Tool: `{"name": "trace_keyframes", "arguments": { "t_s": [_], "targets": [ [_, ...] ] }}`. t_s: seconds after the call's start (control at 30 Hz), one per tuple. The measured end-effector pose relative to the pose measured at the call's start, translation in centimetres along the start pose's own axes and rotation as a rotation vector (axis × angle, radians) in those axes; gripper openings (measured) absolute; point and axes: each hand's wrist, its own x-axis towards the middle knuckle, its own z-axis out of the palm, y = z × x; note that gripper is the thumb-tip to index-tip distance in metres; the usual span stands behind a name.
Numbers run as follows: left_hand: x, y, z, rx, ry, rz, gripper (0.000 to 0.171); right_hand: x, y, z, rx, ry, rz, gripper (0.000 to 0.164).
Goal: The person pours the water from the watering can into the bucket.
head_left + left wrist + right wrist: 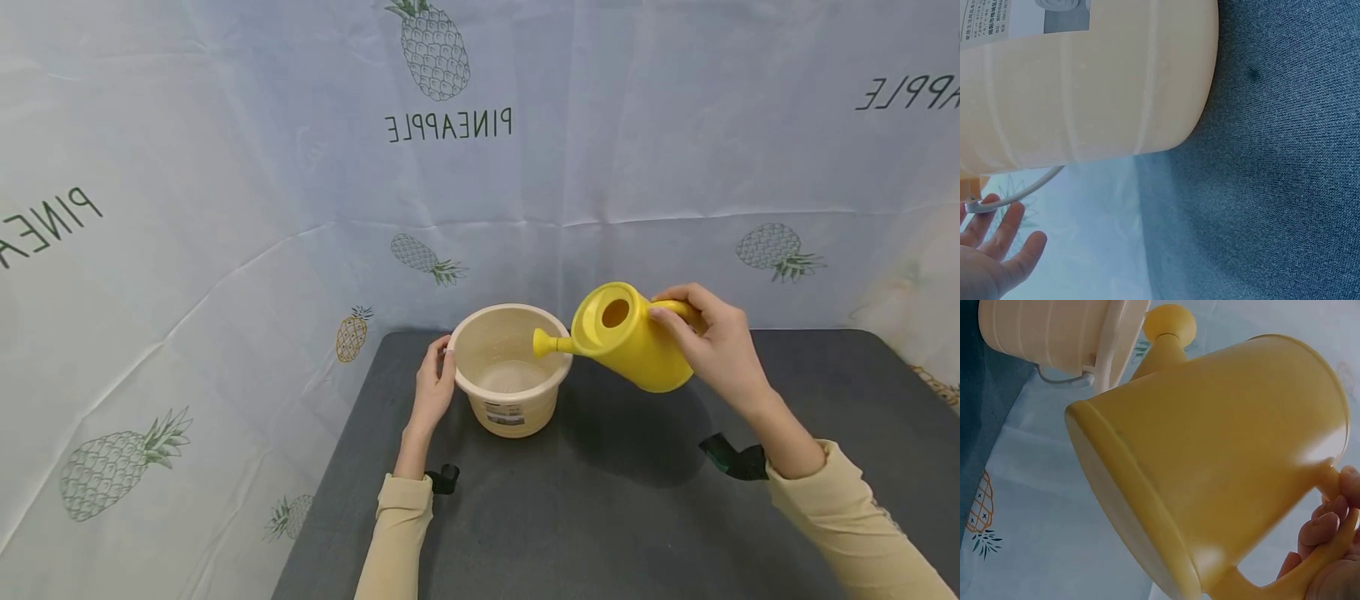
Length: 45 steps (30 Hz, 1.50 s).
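A yellow watering can (663,354) is tilted in the air, its spout (551,343) pointing left over the rim of a cream plastic bucket (513,408). My right hand (708,333) grips the can by its handle; in the right wrist view the fingers (1322,528) curl round that handle. The bucket stands upright on the table, a printed label (1025,19) on its side. My left hand (433,387) rests against the bucket's left edge. Its fingers (1007,231) look spread and fairly straight beside the bucket's grey carrying handle (1022,192). No stream of water can be made out.
The dark grey cloth-covered table (555,533) runs under both arms. Behind and to the left hangs a pale curtain (300,150) with pineapple prints, close to the table's back edge. Black straps (738,460) sit at the wrists.
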Motion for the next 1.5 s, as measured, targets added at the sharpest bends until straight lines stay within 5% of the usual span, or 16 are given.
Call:
{"name": "trace_keyframes", "arguments": {
  "t_s": [0.23, 0.7, 0.97, 1.5],
  "targets": [
    [0.0, -0.4, 0.0, 0.000, 0.004, 0.045, 0.036, -0.5, 0.6, 0.2, 0.036, 0.013, 0.005, 0.015],
    [0.2, -0.7, 0.0, 0.001, -0.008, 0.028, 0.037, -1.2, -0.4, 0.6, 0.137, 0.034, 0.007, 0.014],
    [1.0, -4.3, 0.4, -0.009, 0.010, 0.022, 0.038, -2.1, 1.9, 1.1, 0.163, 0.070, 0.014, 0.017],
    [0.9, -4.5, 0.5, -0.003, 0.016, 0.009, 0.038, -2.9, 0.5, 1.1, 0.212, 0.130, 0.059, 0.014]
  ]
}}
